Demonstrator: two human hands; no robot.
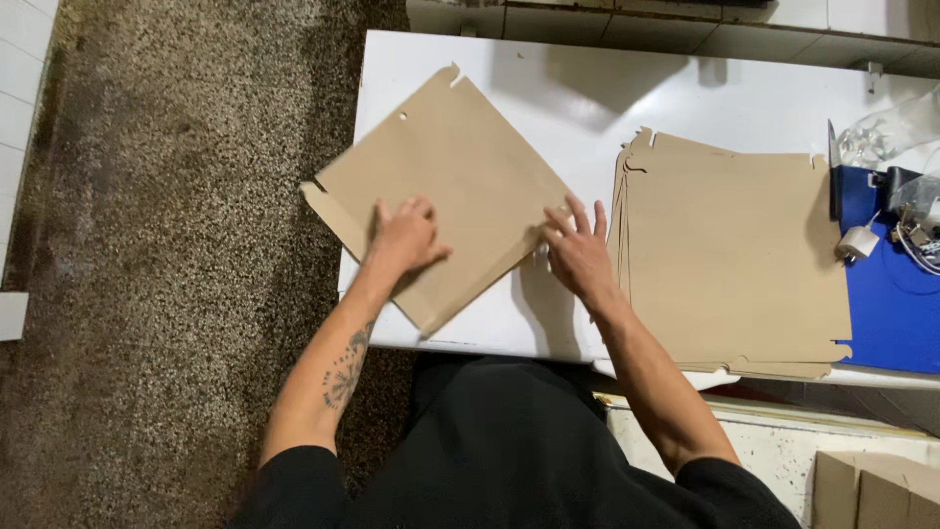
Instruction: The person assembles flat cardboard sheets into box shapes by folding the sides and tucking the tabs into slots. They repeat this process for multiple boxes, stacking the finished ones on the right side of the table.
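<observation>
**Flat carton blank under both hands, fold at its near edge**

On the white bench (587, 108) in front of you lies a single brown cardboard blank (446, 167), turned at an angle so one corner hangs past the bench's left edge. Your left hand (404, 238) rests on it palm down, fingers curled against the sheet, pressing rather than gripping. Your right hand (580, 252) sits at the blank's right corner with fingers spread, fingertips touching the card edge; it holds nothing closed in a grip. A narrow flap (333, 217) along the lower-left side looks partly turned, so I judge you are at the creasing stage, with the left hand pinning the panel.

Any further fold calls for firm pressure along the score line while the other hand keeps the sheet from sliding off the overhanging side.

Just to the right, near your right wrist, a stack of identical flat blanks (729, 255) lies on the bench. Beyond it sit a blue mat (891, 313), a small white charger (859, 242) and some cables. Speckled dark floor (166, 245) runs along the left, and a made-up brown box (871, 490) shows at lower right.
</observation>
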